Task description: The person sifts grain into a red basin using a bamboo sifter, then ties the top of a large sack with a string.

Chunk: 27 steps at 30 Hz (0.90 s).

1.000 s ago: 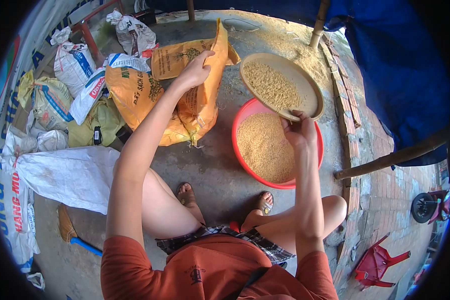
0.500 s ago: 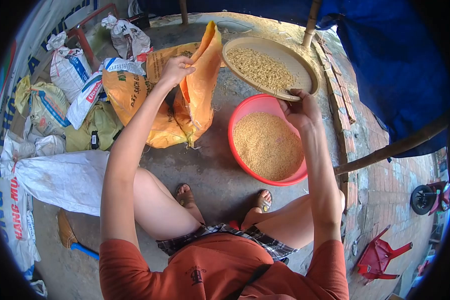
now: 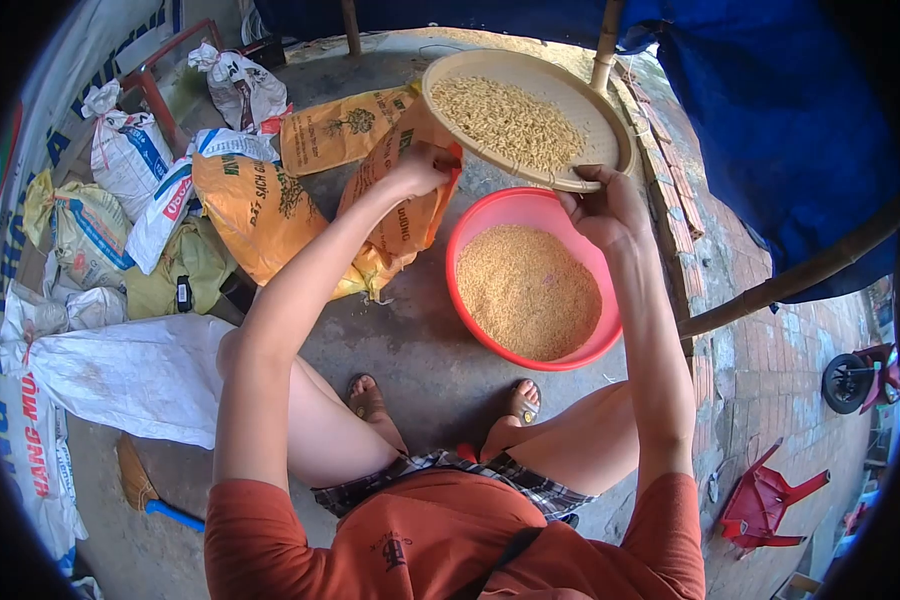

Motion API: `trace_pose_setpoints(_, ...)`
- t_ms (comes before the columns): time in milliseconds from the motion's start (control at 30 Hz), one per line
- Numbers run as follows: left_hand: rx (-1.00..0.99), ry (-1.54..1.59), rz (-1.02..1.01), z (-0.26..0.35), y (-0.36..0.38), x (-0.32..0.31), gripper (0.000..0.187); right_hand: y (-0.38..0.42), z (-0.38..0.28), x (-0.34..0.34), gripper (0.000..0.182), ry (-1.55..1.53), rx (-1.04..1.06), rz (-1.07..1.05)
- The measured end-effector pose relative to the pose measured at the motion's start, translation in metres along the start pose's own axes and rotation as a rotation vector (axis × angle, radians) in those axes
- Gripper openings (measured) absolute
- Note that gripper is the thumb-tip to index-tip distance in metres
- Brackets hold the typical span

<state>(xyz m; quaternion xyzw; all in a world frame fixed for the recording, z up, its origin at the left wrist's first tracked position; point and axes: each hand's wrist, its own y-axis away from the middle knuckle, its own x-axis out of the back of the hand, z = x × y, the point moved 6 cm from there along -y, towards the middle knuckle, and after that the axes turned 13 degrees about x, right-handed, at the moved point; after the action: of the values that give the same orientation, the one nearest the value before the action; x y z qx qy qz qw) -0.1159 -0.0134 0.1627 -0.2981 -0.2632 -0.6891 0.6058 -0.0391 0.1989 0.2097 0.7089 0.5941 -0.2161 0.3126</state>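
Note:
My left hand is closed on the upper edge of an orange printed sack, whose lower part rests on the ground. My right hand grips the near rim of a round woven winnowing tray, thumb over the edge. Unhusked grain lies spread on the tray, mostly toward its left side. The tray's left edge hangs close beside the sack's mouth. Below my right hand stands a red plastic basin holding a heap of yellowish grain.
Other orange sacks and tied white bags crowd the left. A white sack lies beside my left leg, near a blue-handled brush. Bamboo poles, a blue tarp and an overturned red stool are on the right.
My left hand has moved right and slightly down, pulling the sack's edge toward the tray. The tray has shifted slightly left and up in view. My right hand still holds it.

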Motion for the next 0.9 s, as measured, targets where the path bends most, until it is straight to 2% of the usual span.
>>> trace_pose_setpoints(133, -0.044, 0.209, 0.043, -0.011, -0.007, 0.015, 0.026, -0.010, 0.006, 0.001, 0.014, 0.030, -0.018, -0.019)
trace_pose_setpoints(200, 0.106, 0.363, -0.004, -0.033, -0.008, 0.033, 0.026, -0.022, 0.013, 0.003, 0.014, 0.022, -0.048, -0.036)
trace_pose_setpoints(267, 0.111, 0.403, -0.007, -0.052, -0.009, 0.056, 0.026, -0.028, 0.020, 0.007, 0.014, 0.152, -0.064, 0.016)
trace_pose_setpoints(333, 0.141, 0.315, 0.081, -0.047, 0.002, 0.073, 0.027, -0.025, 0.022, 0.007, 0.014, 0.184, -0.046, 0.013)
trace_pose_setpoints(400, -0.001, -0.250, 0.391, -0.030, 0.019, 0.093, 0.027, -0.025, 0.024, 0.007, 0.014, 0.220, -0.029, 0.008)
trace_pose_setpoints(433, -0.011, -0.302, 0.475, -0.035, 0.019, 0.095, 0.027, -0.026, 0.026, 0.008, 0.014, 0.182, -0.045, 0.001)
trace_pose_setpoints(567, -0.030, -0.424, 0.537, -0.024, 0.031, 0.095, 0.033, -0.024, 0.025, 0.008, 0.016, 0.121, -0.051, 0.006)
trace_pose_setpoints(633, 0.078, -0.536, 0.513, -0.012, 0.040, 0.092, 0.054, -0.020, 0.019, 0.006, 0.016, 0.118, -0.031, 0.004)
trace_pose_setpoints(667, 0.079, -0.534, 0.514, -0.010, 0.041, 0.089, 0.054, -0.017, 0.015, 0.003, 0.017, 0.114, -0.014, -0.001)
trace_pose_setpoints(733, 0.056, -0.596, 0.522, -0.002, 0.045, 0.083, 0.068, -0.015, 0.008, -0.004, 0.017, 0.123, 0.005, -0.002)
trace_pose_setpoints(900, 0.048, -0.589, 0.494, 0.007, 0.038, 0.072, 0.062, -0.003, -0.012, -0.038, 0.019, 0.178, 0.076, -0.041)
